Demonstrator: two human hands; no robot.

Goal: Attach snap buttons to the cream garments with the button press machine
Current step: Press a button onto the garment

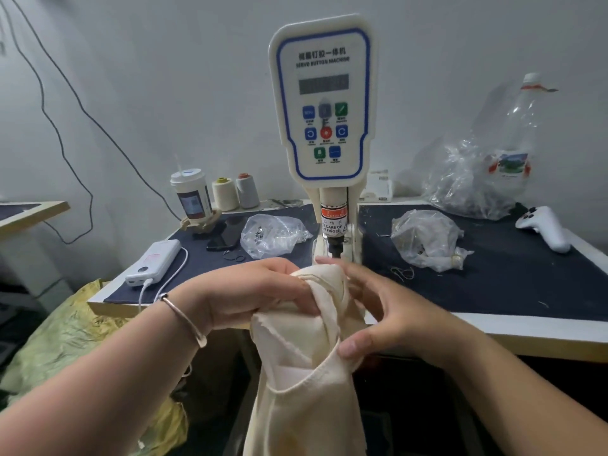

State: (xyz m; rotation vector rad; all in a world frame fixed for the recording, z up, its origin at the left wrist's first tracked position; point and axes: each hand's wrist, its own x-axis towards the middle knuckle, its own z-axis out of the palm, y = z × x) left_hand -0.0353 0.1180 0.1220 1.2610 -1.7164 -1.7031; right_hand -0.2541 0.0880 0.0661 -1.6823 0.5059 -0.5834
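A cream woven fabric garment is held up in front of the near edge of the dark-topped, pale-edged bench, its bunched upper end raised just below the black punch tip of the tall cream button press machine with a blue-outlined control panel. The rest of the garment hangs down below the bench edge, between the two forearms.

The left hand is clamped on the bunched upper part of the garment from the left, the fingers curled over the cloth; a thin metal bangle is worn on that wrist. The right hand is closed on the garment from the right: a lower fold is pinched under the thumb, and the curled fingers are laid against the upper edge of the cloth.

On the bench left of the machine, a crumpled clear plastic bag holding small metal pieces is seen, with a black phone just beside it, a white power bank with a white cable nearer the corner, and a lidded paper cup and two thread cones at the back. Right of the machine, a second crumpled clear bag lies on the dark surface, a white handheld controller is placed near the far right, and a larger heap of clear plastic is piled against the wall.
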